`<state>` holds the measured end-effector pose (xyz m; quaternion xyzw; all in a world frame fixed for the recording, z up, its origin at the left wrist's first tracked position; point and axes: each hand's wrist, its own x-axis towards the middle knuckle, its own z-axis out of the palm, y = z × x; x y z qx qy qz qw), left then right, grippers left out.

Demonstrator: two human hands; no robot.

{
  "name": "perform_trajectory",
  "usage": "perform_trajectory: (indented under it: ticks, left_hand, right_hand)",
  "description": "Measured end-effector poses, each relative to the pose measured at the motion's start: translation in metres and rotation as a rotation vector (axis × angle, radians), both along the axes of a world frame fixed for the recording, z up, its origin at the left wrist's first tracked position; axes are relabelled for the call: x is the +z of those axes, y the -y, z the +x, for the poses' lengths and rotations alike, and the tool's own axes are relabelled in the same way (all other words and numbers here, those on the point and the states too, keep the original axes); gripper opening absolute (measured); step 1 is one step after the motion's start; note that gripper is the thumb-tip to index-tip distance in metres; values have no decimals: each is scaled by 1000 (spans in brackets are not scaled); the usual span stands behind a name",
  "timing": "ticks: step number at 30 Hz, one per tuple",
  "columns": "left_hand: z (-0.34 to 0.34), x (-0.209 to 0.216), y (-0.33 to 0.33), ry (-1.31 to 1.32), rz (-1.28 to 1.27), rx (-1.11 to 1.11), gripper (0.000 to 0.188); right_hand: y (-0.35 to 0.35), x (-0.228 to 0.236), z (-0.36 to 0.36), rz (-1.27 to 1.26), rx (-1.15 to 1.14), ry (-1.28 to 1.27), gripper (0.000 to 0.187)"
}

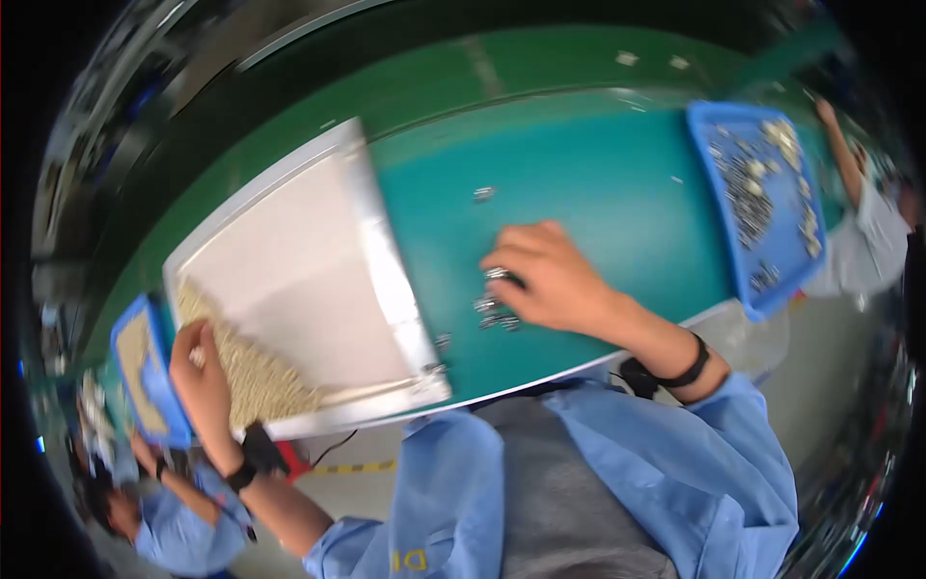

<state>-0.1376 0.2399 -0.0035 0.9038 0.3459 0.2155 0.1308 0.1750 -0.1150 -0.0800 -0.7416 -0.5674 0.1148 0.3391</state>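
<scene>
My left hand (203, 381) is over the left edge of a shallow white tray (299, 261). Its fingers are curled together around a small pale piece, only partly seen. Beside that hand, a heap of small beige pieces (253, 372) fills the tray's near left corner. Out on the green tabletop, my right hand (552, 282) reaches down with bent, closed fingers on small shiny metal parts (497, 317). Several of these parts lie loose just under and in front of the fingertips; the exact grip is partly hidden by the hand.
A blue tray (728, 241) with dark metal parts and pale pieces stands at the right end of the table. Another blue tray (159, 386) with beige pieces is at far left. One metal part (483, 194) lies farther off. Co-workers sit at both sides.
</scene>
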Motion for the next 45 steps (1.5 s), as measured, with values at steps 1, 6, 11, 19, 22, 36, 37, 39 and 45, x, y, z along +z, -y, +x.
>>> perform_trajectory:
  ticks: [1, 6, 11, 19, 22, 36, 37, 39, 45]
  left_hand:
    - [-7, -8, -6, 5, 19, 56, 23]
    - [-19, -21, -49, -123, 276, 275, 18]
    - [-19, -39, -135, -246, 252, 402, 26]
    - [-56, -71, -250, -314, 101, 289, 31]
    - [-39, -69, -252, -330, 97, 144, 33]
    - [-22, -56, -268, -442, -177, -64, 31]
    - [-30, -62, -281, -419, -180, -100, 31]
    - [-50, -66, -307, -457, -217, -170, 25]
    - [-117, -74, -348, -375, -228, -187, 18]
  right_hand:
    - [1, 6, 3, -22, -13, -19, 21]
    - [-1, 19, 2, 15, -90, -173, 19]
    - [-2, 8, 5, 108, -120, -83, 18]
    - [-1, 4, 6, 160, -194, -175, 15]
    - [1, 10, 6, 80, -241, -212, 15]
    - [4, 5, 6, 195, -308, -295, 22]
    - [5, 8, 6, 192, -293, -290, 22]
    - [7, 11, 5, 172, -293, -314, 22]
    - [5, -8, 4, 325, -295, -521, 21]
